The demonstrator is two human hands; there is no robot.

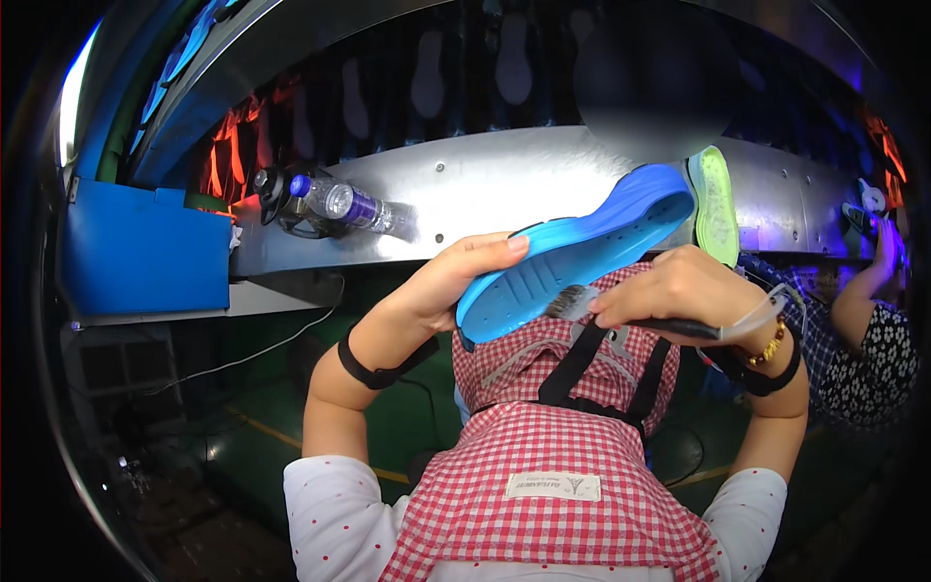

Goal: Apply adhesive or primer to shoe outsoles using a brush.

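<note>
A blue shoe sole [543,276] is held up in front of me, tilted so that its hollow inner side faces me. My left hand [472,272] grips its near left end, thumb over the rim. In my right hand [679,291] is a brush [579,303] with a dark handle running back under the palm. The bristles are at the sole's inner surface, close to its lower edge; whether they touch it I cannot tell. Just beyond the sole's far end, a yellow-green shoe sole [715,209] stands on the metal ledge.
A clear plastic bottle [354,206] with a blue cap lies on the metal ledge [504,165], beside a dark bottle [274,184]. Behind the ledge hang several sole-shaped pieces. A blue box [145,247] is at the left. Another person's arm [868,281] reaches in at the right.
</note>
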